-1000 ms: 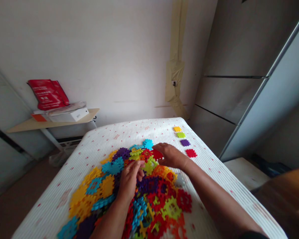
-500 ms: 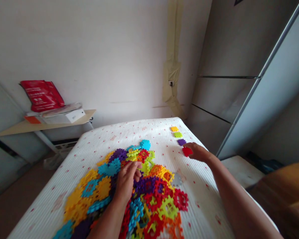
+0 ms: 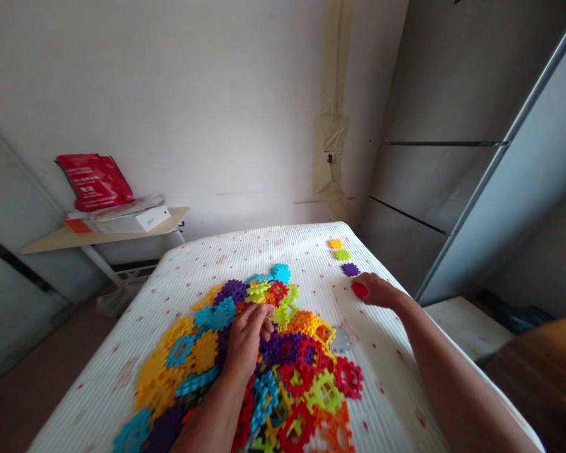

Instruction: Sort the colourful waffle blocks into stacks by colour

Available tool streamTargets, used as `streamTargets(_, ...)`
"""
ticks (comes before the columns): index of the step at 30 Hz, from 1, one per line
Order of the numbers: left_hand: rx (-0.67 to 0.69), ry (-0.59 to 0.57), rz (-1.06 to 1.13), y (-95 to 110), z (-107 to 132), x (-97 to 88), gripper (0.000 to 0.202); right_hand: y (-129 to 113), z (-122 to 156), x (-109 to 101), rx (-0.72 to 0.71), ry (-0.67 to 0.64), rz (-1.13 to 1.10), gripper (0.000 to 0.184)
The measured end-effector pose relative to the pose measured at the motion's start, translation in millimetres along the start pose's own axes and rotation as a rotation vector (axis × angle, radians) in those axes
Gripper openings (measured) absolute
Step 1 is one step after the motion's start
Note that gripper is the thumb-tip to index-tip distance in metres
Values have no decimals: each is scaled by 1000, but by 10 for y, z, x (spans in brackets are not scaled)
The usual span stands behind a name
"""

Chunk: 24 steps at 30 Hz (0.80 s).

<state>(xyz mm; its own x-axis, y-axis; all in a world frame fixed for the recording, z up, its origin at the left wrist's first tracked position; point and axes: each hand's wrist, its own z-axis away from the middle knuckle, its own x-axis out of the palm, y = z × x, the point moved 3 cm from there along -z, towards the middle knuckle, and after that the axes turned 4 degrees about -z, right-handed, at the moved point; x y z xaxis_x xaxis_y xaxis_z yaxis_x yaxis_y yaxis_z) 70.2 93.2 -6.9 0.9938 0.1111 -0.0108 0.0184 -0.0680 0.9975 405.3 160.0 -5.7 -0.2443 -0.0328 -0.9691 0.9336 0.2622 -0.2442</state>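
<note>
A heap of colourful interlocking plastic tiles (image 3: 264, 358) lies on a white dotted bedsheet (image 3: 207, 264). My left hand (image 3: 248, 336) rests on top of the heap with its fingers curled down among the pieces. My right hand (image 3: 380, 291) reaches out to the right, its fingers closed on a red tile (image 3: 359, 289) lying on the sheet. That red tile ends a short row with a purple tile (image 3: 350, 269), a green tile (image 3: 343, 255) and a yellow tile (image 3: 335, 243) beyond it.
A small wooden shelf (image 3: 99, 234) at the left wall carries a red bag (image 3: 94, 181) and a white box (image 3: 132, 220). A wardrobe with a sliding door (image 3: 500, 189) stands right of the bed. A low white surface (image 3: 462, 324) sits beside the bed's right edge.
My right hand left the heap with a red tile and moved right to the row of separate tiles, where it now sits on the red one. My left hand stayed on the heap.
</note>
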Motion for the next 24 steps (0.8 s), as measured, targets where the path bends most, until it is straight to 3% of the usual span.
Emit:
streamTargets(3, -2, -3, 5, 9, 4, 5, 33, 6, 11, -3, -32, -56, 54, 51)
streamTargets(12, -19, -26, -62, 22, -14, 18, 33, -9, -3, -8, 45, -102, 99, 51)
streamTargets(16, -10, -56, -149, 139, 15, 73, 31, 87, 40, 14, 69, -86, 67, 60)
streamTargets(19, 30, -94, -215, 321, 44, 129, 29, 128, 72, -43, 52, 6, 24, 66)
streamTargets(22, 84, -162, -311, 518, -45, 171, 28, -15, 60, -149, -87, 175, -11, 53)
streamTargets(24, 132, -216, -491, 614, -217, 186, 28, -196, 26, -167, -180, 277, -43, 43)
